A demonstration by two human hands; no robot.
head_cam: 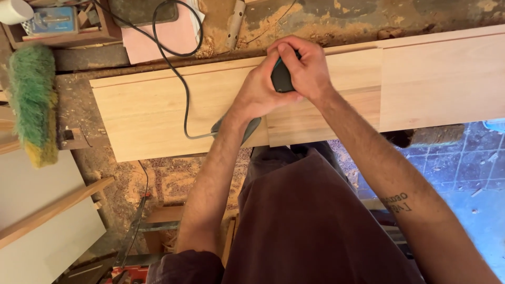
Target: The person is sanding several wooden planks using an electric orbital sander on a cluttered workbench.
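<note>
Head view, both hands wrapped tight on a dark green power sander (281,78), left hand (259,92) behind, right hand (303,66) on top, sander sitting on the pale wood board (158,113), cord (179,79) trailing left, green brush (31,102) nearby.

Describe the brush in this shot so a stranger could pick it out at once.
Start at the long pale wooden board across the sawdust-covered workbench, where both hands grip a dark corded power tool. Go past the board's left end to the picture's left edge. There lies the brush, the only fuzzy thing around: green bristles, yellowish at the near end.
</note>
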